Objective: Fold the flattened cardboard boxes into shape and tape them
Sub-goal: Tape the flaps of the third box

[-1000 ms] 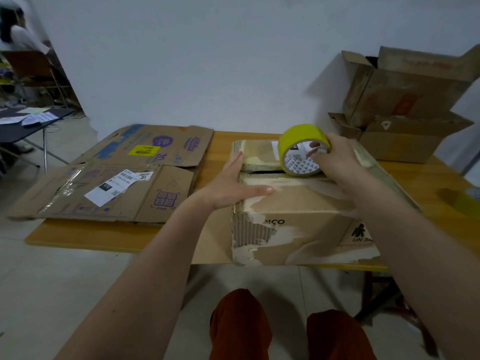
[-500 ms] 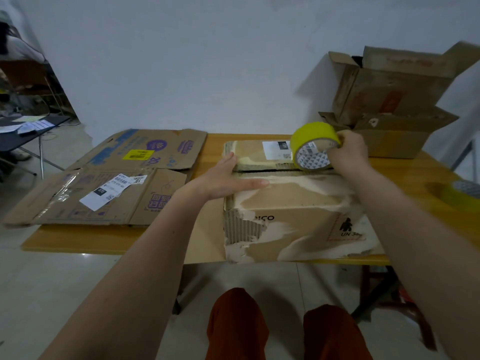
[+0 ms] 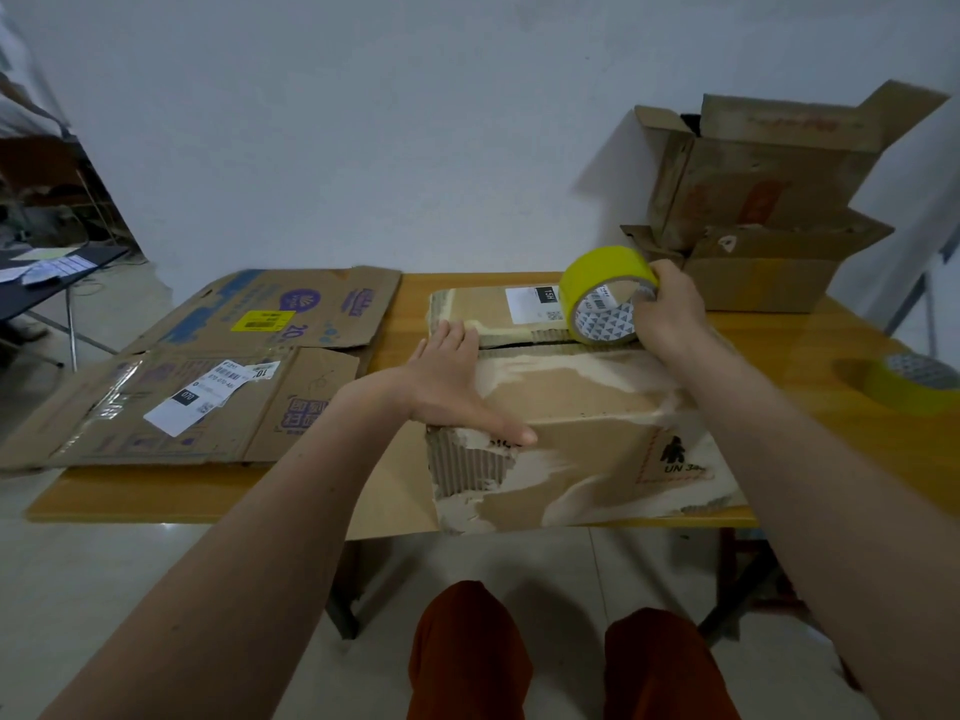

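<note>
Nearest the camera, two knees in rust-coloured trousers (image 3: 470,646) are seen below the table edge. A folded cardboard box (image 3: 582,433) is set at the near edge of the wooden table (image 3: 831,345), its torn front face turned toward the viewer. The left hand (image 3: 447,387) is laid flat on the box's top left corner, fingers straight and held together, the thumb stretched along the front top edge. Further back, the seam between the two top flaps is shown slightly open. A roll of yellow tape (image 3: 605,293) is stood on edge at the right end of that seam and is gripped by the right hand (image 3: 670,314), its fingers curled round the roll's rim. At left, flattened boxes (image 3: 218,366) are spread on the table. A second yellow roll (image 3: 909,381) lies at far right. At the rear right, open boxes (image 3: 769,200) are stacked against the wall.
</note>
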`<state>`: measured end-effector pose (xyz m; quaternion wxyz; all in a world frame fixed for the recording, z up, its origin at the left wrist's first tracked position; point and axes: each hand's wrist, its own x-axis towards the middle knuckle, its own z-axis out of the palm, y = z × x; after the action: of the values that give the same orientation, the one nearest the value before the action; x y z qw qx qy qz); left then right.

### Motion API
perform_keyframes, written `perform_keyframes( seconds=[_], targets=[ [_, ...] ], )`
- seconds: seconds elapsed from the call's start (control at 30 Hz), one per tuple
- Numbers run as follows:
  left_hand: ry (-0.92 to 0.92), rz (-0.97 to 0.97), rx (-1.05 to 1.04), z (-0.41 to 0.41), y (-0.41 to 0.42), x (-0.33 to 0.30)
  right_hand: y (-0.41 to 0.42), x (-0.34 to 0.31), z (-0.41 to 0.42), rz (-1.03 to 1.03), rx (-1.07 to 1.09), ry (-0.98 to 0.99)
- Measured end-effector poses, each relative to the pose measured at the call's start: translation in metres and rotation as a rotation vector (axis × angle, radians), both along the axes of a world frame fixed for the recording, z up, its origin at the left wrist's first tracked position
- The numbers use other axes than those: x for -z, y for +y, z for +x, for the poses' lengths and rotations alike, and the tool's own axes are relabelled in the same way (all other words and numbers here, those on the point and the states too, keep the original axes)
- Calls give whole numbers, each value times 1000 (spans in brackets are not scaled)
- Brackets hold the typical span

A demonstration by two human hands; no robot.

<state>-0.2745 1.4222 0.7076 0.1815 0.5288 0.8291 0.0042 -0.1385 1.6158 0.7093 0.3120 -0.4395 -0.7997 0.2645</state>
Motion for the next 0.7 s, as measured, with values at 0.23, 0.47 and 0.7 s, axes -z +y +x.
perform_keyframes(
  seconds=[0.23,0.47,0.7],
  targets=[
    [5,37,-36,0,-1,2,5,-10,20,181,-3,-53],
    [-5,13,-44,2,0,-1,22,-5,27,-38,125,105],
    [-2,-8,-57,1,2,-1,25,2,28,-35,123,-5]
  ],
)
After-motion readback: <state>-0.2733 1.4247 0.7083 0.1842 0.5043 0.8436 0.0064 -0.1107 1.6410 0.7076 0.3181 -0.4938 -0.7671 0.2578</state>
